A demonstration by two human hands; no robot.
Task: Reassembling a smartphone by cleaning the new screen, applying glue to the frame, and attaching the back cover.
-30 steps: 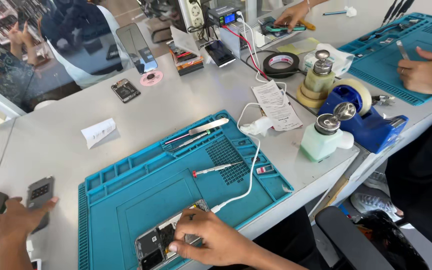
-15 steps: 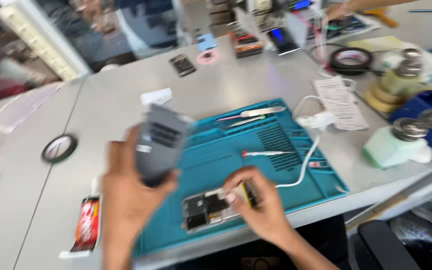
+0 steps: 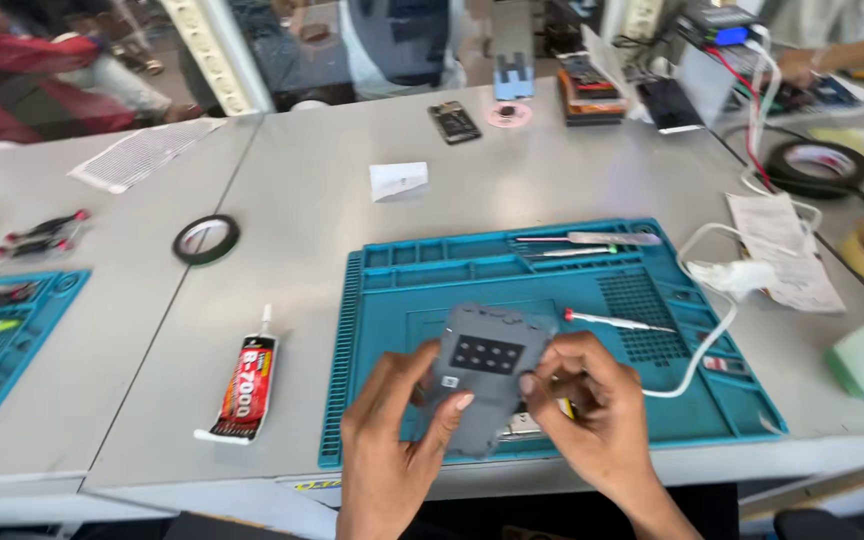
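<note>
A flat grey block [image 3: 482, 370] with a dark panel of small holes hangs over the front of a teal work mat [image 3: 422, 290]. My left hand [image 3: 392, 440] grips its lower left side, thumb across the front. My right hand [image 3: 592, 410] pinches its right edge with thumb and fingers. Under the block and my right hand a sliver of an opened phone [image 3: 522, 428] shows on the mat; most of it is hidden.
A red-handled screwdriver [image 3: 617, 320], tweezers [image 3: 592, 240] and a white cable [image 3: 712, 330] lie on the mat. A glue tube [image 3: 244, 380] and black tape roll [image 3: 206, 239] sit left of it. Another person's hand [image 3: 802, 65] works at the far right, near a tape roll [image 3: 818, 163].
My left hand carried the grey block from the far left to over the mat. My right hand left the opened phone and took the block's right edge. The view shifted left.
</note>
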